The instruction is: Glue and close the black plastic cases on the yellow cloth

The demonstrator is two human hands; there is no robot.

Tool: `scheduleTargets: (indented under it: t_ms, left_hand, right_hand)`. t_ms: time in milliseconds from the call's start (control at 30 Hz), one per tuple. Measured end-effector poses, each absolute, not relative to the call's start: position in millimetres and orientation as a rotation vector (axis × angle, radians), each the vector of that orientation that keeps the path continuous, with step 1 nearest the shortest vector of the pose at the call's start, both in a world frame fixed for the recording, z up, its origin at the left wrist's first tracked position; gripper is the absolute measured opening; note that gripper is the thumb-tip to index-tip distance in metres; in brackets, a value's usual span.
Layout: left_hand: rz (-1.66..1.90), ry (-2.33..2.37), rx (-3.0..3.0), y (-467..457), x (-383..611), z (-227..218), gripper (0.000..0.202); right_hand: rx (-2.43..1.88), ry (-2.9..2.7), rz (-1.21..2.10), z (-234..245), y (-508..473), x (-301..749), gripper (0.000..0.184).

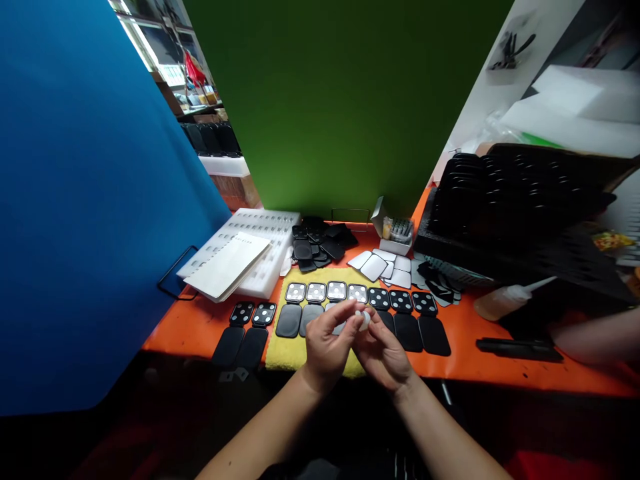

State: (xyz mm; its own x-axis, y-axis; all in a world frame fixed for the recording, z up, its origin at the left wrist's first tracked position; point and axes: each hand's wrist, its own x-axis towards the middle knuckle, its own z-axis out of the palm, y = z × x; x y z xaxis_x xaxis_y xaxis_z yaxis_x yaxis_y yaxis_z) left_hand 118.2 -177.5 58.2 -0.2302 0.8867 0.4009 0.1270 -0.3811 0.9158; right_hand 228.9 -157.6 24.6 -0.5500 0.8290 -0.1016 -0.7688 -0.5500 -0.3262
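Above the front of the yellow cloth (274,353), my two hands meet fingertip to fingertip. My left hand (327,343) is closed in a pinch on a small white rounded piece (365,321). My right hand (384,357) has its fingers curled around the same piece from the other side; its exact kind is too small to make out. Behind them lies a row of open hinged black cases (401,301), their upper halves marked with round pale dots. Some upper halves at the left carry white faces (316,292). My hands hide part of the row's middle.
Two more open cases (253,333) lie left of the cloth. Farther back are a notebook (233,263) on white foam (270,283), black plates (320,243), white cards (385,265) and a small box (397,245). At right are a squeeze bottle (503,303) and another person's arm (595,337).
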Motion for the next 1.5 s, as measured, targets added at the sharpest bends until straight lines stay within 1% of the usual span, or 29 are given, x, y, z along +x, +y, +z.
scheduleTargets:
  t_ms: [67,167,267,367,467,733,867,1033,1200,1300,1400,1500]
  left_hand:
    - [1.667,1.187,1.266,-176,118,60,0.026]
    - [1.649,1.155,1.221,-172,117,68,0.016]
    - [1.594,1.266,1.336,-168,113,77,0.012]
    - [1.544,1.372,1.475,-166,106,84,0.014]
    - [1.511,1.419,1.655,-164,99,87,0.017]
    - [1.455,1.496,2.082,-168,83,93,0.014]
    - [1.447,1.480,2.175,-172,78,95,0.011]
    - [1.311,1.568,2.269,-183,73,99,0.010]
    - [1.209,1.678,2.315,-198,66,103,0.009]
    - [1.221,1.723,2.310,-206,61,104,0.010]
    - [1.284,1.738,2.271,-213,58,107,0.008]
    - [1.383,1.767,2.154,-220,60,112,0.007]
  right_hand:
    - [-0.323,-0.349,2.124,27,-156,231,0.017]
    - [-0.386,-0.402,2.082,27,-153,234,0.019]
    - [-0.444,-0.432,2.043,25,-149,239,0.022]
    - [-0.478,-0.472,1.993,26,-145,243,0.023]
    - [-0.495,-0.508,1.945,29,-144,245,0.022]
    - [-0.515,-0.558,1.928,30,-147,241,0.024]
    - [-0.522,-0.564,1.959,29,-150,238,0.025]
    - [-0.518,-0.589,1.954,32,-157,235,0.024]
    - [-0.545,-0.555,2.034,23,-164,229,0.029]
    - [-0.533,-0.546,2.081,18,-166,222,0.032]
    - [-0.539,-0.575,2.094,24,-170,218,0.033]
    - [-0.502,-0.655,2.075,40,-175,217,0.028]
